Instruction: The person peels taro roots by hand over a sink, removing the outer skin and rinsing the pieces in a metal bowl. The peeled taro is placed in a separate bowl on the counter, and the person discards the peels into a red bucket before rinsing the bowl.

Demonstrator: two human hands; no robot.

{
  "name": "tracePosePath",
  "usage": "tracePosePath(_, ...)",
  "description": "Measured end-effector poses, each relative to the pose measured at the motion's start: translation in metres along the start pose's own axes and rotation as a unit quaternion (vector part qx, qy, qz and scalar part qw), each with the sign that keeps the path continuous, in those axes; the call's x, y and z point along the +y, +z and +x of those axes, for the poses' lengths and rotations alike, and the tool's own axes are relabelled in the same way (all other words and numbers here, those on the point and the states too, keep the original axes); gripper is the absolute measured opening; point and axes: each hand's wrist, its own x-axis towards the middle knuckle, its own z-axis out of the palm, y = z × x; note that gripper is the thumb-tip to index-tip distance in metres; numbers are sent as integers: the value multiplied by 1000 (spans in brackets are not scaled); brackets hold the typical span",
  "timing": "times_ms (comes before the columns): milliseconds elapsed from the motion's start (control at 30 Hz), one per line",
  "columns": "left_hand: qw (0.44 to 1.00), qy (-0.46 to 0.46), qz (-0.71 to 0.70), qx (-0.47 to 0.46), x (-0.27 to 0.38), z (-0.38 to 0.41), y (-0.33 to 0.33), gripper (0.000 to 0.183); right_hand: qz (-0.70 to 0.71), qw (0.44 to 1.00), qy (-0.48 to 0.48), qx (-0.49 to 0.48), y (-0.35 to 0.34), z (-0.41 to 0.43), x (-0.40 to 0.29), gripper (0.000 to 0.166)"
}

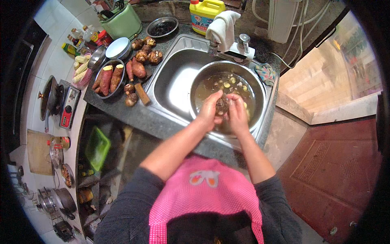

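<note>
Between my two hands is a brown, rough-skinned taro [221, 106], held over a large stainless steel basin [195, 82]. My left hand [209, 108] wraps it from the left, thumb on top. From the right, the fingers of my right hand [237, 112] press against its side. Murky brown water [210, 85] fills part of the basin, with pale yellow pieces [233, 80] floating in it. The basin sits at the right side of a stainless steel sink [173, 76], below a faucet [213, 48] with a white cloth [225, 27] draped over it.
Several taros [141, 56] and sweet potatoes [138, 68] lie left of the sink. A bowl of sweet potatoes [106, 80] stands near the counter's edge, by a brown block-shaped piece [142, 94]. Behind are a yellow detergent jug [199, 19] and a bowl with dark contents [162, 27].
</note>
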Motion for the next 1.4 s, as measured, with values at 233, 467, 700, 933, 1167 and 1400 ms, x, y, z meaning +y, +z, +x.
tracePosePath(233, 999, 9, -29, -34, 9, 3, -11, 49, 127, 984, 109, -66, -20, 8, 17, 17)
tracePosePath(467, 985, 77, -80, -134, -6, 21, -46, 36, -467, 874, 63, -121, -39, 26, 138, 17)
tracePosePath(700, 979, 153, -73, -113, -14, 31, -66, 30, -385, 904, -68, -174, -28, 17, 94, 22)
tracePosePath(933, 983, 137, -38, -116, -11, 24, -55, 29, -43, 995, 58, -62, -15, 20, 26, 23)
tracePosePath(1167, 976, 135, 58, -161, -8, 13, -49, 44, -46, 997, -12, -61, -10, 24, 18, 22)
tracePosePath(1400, 958, 180, 164, -149, -4, -3, -39, 74, -183, 956, -194, -119, -5, 28, -9, 7)
